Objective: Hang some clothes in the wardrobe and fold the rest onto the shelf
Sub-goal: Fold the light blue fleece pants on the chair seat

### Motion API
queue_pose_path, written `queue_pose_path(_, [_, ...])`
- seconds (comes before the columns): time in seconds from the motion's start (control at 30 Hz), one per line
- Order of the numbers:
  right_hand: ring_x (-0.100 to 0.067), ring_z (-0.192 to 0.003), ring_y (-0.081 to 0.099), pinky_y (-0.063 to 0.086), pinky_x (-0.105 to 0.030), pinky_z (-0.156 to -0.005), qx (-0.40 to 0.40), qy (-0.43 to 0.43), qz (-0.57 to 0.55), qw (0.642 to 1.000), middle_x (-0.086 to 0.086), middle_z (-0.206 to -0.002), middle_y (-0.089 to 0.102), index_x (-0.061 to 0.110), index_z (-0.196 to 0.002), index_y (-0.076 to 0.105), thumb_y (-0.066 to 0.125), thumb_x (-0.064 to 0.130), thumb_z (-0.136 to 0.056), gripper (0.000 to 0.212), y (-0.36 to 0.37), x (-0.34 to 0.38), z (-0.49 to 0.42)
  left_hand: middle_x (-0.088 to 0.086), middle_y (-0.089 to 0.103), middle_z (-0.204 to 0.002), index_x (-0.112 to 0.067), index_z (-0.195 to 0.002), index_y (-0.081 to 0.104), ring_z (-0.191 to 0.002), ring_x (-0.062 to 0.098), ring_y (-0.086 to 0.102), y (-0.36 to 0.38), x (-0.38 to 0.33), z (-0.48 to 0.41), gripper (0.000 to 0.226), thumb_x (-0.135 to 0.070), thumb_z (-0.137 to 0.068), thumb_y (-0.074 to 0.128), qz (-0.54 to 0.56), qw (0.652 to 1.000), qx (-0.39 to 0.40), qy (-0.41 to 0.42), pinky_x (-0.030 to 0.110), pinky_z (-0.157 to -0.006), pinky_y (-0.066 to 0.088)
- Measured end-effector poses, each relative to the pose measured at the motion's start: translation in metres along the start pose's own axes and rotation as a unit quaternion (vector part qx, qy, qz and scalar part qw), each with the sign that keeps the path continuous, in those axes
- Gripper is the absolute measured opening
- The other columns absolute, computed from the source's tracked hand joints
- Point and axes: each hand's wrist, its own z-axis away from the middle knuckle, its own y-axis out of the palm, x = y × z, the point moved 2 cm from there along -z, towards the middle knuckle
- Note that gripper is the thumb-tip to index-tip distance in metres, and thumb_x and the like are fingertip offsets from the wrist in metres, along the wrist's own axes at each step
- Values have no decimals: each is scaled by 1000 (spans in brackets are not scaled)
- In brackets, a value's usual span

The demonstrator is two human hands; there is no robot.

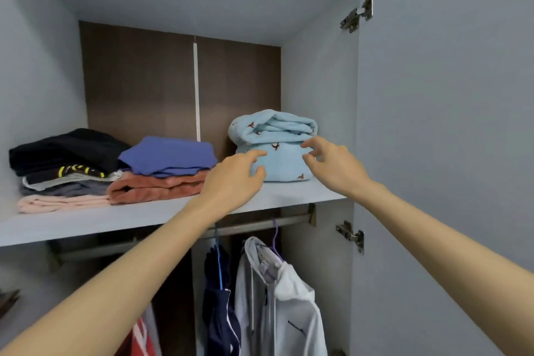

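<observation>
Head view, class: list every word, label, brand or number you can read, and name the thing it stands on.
No text can be read.
Dark mark on the chest of the grey hoodie: too small and blurred.
Yellow print on the black folded garment: folded and blurred, unreadable.
Light blue bundle: small brown motifs, no letters.

Bare shelf (121, 221) front runs along the frame's lower left. At centre right, the light blue bundle (274, 147) nearly fills the gap between the purple-and-rust stack (164, 170) and the wardrobe's right wall (318, 113). Open space above.
</observation>
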Motion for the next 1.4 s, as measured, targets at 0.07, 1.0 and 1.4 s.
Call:
queue_pose_path(0.07, [-20,-102,60,45,-33,-77,7,4,2,1000,7,-121,64,30,-127,52,44,34,-99,29,-12,11,35,-7,56,-137,-34,-140,46,-123,19,52,-10,-14,32,43,-34,-97,45,7,1000,5,8,34,-93,43])
queue_pose_path(1.0, [-13,-94,63,51,-37,-85,0,299,7,954,19,-104,64,33,-118,60,50,29,-97,23,-238,-114,528,-11,58,-132,-34,-139,44,-115,17,56,84,-340,333,41,-31,-98,46,197,948,226,109,37,-95,46])
queue_pose_path(1.4, [-3,-86,64,50,-23,-76,-102,528,60,841,13,-107,68,33,-112,61,52,21,-94,23,-275,-89,766,-8,58,-130,-26,-140,44,-113,19,55,144,-434,475,44,-25,-96,49,298,835,404,226,37,-91,47])
